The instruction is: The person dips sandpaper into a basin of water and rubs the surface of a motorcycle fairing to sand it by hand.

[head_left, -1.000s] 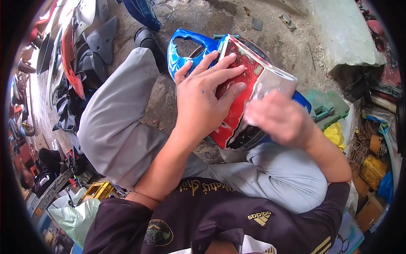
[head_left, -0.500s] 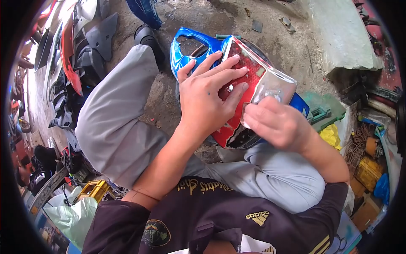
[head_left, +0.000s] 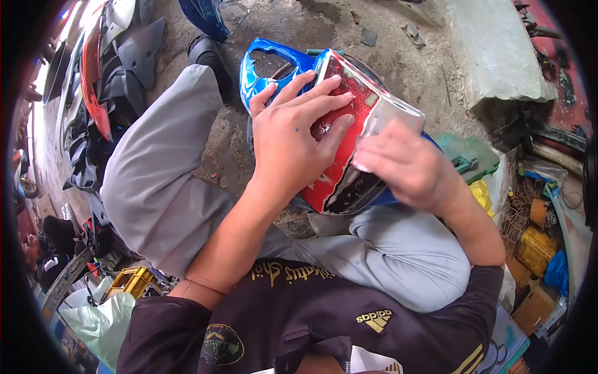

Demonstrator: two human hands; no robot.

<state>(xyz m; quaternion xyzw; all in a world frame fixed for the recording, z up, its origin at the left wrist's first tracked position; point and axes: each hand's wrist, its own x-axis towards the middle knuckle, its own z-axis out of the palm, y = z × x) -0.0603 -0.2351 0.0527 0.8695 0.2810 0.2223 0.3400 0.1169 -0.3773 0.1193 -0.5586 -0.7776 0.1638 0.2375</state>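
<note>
Toward ten o'clock from the middle of the view, a narrow red piece (head_left: 94,93) stands beside a grey panel (head_left: 142,53). Going to the right, near half past eleven, there is a glossy blue part (head_left: 303,61) with pale streaks and a large opening with rounded corners. At twelve o'clock lies the left hand (head_left: 296,134), palm down, its fingers spread wide and nearly straight; the little finger reaches over the blue part, while the index finger and thumb rest upon the red panel (head_left: 346,143). This panel is at about one o'clock, close to the grey trousers (head_left: 168,143). Its surface is red with a honeycomb pattern and scratches; an uneven pale line separates the red from a whitish, smooth area above and a black area below. Near three o'clock, the right hand (head_left: 408,165) is blurred, with fingers curled close together, their tips at this line. Whether they hold something small, I cannot tell. Farther, toward two o'clock, is a pale block (head_left: 498,53).
</note>
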